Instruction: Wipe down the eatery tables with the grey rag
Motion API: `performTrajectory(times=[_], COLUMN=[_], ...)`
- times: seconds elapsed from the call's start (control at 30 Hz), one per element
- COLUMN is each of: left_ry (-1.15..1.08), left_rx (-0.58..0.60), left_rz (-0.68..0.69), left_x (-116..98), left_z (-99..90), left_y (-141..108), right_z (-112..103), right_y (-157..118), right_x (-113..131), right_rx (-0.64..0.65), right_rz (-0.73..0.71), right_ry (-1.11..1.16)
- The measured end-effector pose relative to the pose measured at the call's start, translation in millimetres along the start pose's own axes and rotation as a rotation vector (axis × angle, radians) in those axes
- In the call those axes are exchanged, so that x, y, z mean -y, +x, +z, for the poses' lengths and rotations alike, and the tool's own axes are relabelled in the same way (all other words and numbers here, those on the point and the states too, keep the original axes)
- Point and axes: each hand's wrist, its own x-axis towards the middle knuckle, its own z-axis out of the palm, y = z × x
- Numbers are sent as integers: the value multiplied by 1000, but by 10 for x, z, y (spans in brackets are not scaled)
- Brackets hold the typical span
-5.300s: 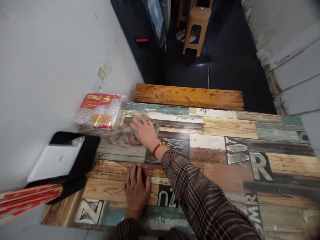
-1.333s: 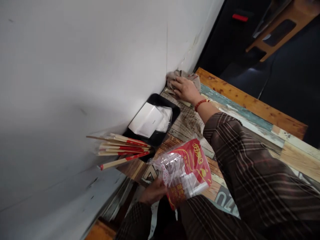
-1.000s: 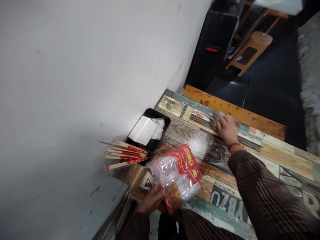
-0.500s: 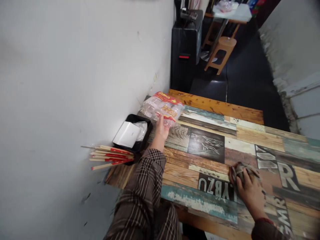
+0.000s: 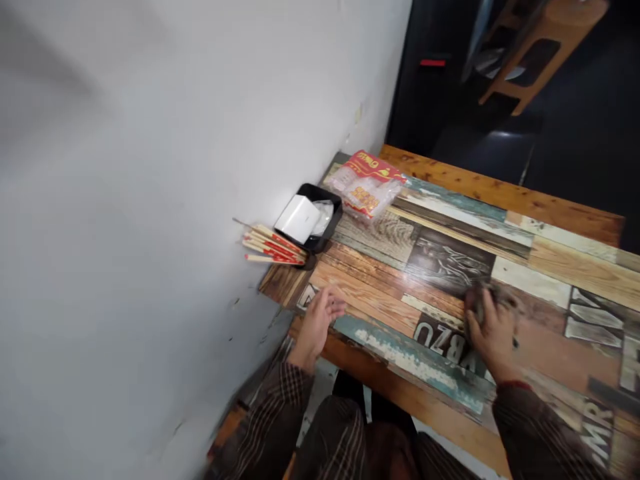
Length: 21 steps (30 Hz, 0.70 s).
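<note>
My right hand (image 5: 494,333) presses a crumpled dark cloth (image 5: 503,300) onto the patchwork-patterned table (image 5: 370,290), its fingers wrapped over it. Above the table's near left edge, my left hand (image 5: 320,322) is empty, with its fingers loosely apart. At the far left corner lies a clear plastic package with red and yellow print (image 5: 367,183). Beside it, against the wall, sits a black tray (image 5: 327,235) holding a white box (image 5: 299,219) and a clear wrapper. Chopsticks in red and cream sleeves (image 5: 275,247) stick out next to the tray, towards the wall.
A white wall (image 5: 165,200) runs along the left side of the table. Beyond the far edge is a wooden bench (image 5: 500,193), with an orange stool (image 5: 545,50) and a dark cabinet (image 5: 430,87) behind. Another wooden bench edge (image 5: 440,423) shows in front of my legs.
My left hand has let go of the plastic package and moved back to the near left edge. My right hand is still on the cloth. The camera view has shifted.
</note>
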Motion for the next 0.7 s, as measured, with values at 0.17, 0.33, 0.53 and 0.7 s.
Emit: performTrajectory(times=[0.17,0.33,0.53,0.7], left_ry=[-3,-139,-158,-84], left_rx=[-206,-351,-482,-442], left_rz=[-176,-147,-181,-316], left_x=[546,702,588,579], left_z=[-893,-1343,-1595,-1651], left_y=[-847,-1226,-1427,-1326], right_z=[495,695,558,703], right_y=[925,568,-230,542], right_x=[1627,2832,3824,4222], right_rx=[242,363,601,542], right_rz=[-491,-699,-1076,-917], right_ry=[239,394,575,419])
